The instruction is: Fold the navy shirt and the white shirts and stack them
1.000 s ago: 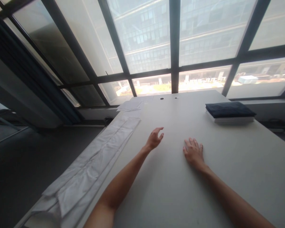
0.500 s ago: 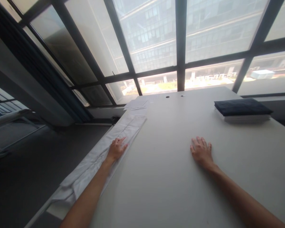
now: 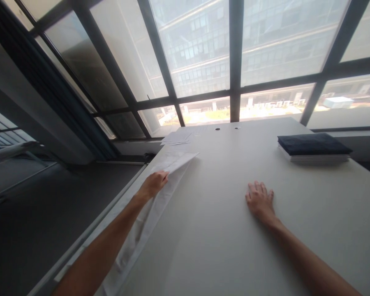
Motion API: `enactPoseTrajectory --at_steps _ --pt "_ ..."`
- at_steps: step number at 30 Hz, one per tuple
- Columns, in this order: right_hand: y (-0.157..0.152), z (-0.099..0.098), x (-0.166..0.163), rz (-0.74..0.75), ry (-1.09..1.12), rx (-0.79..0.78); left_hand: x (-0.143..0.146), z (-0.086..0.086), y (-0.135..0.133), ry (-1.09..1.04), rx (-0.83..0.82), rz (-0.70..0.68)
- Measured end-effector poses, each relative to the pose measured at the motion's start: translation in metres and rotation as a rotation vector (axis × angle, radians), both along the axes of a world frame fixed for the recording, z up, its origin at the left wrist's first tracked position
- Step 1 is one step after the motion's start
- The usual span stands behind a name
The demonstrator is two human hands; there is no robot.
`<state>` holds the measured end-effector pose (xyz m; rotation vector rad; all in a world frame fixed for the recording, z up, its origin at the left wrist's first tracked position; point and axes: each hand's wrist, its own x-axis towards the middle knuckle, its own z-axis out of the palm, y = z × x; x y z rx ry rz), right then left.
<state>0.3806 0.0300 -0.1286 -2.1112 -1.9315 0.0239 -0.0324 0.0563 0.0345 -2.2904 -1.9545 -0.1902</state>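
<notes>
A long folded white cloth [image 3: 160,193] lies along the left edge of the pale table [image 3: 222,230]. My left hand [image 3: 154,183] is closed on the cloth's edge and holds it lifted off the tabletop, its far end tilted up near the corner. My right hand [image 3: 259,200] lies flat on the bare tabletop with its fingers stretched out, holding nothing, well right of the cloth.
A stack of folded cloths with a dark blue one on top [image 3: 313,146] sits at the table's far right. Loose white sheets [image 3: 177,137] lie at the far left corner. Two small holes [image 3: 217,128] mark the far edge. Large windows stand behind; dark floor drops off left.
My left hand swung left from the middle of the table onto the white cloth, then gripped its edge and raised it. My right hand stayed flat in place.
</notes>
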Motion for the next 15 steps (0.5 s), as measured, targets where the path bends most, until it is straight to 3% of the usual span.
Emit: enactPoseTrajectory --at_steps 3,8,12,15 --pt "0.000 -0.001 0.001 -0.002 0.016 0.006 0.063 -0.003 0.000 -0.034 -0.085 -0.100" --pt "0.005 0.000 0.005 -0.010 0.157 0.015 0.196 -0.055 0.005 -0.146 -0.172 -0.216" --pt "0.011 0.007 0.019 -0.057 0.517 0.195 0.290 -0.091 0.015 -0.287 -0.205 -0.343" --pt "0.013 0.011 0.037 -0.096 0.640 0.331 0.333 -0.100 0.019 -0.387 -0.201 -0.442"
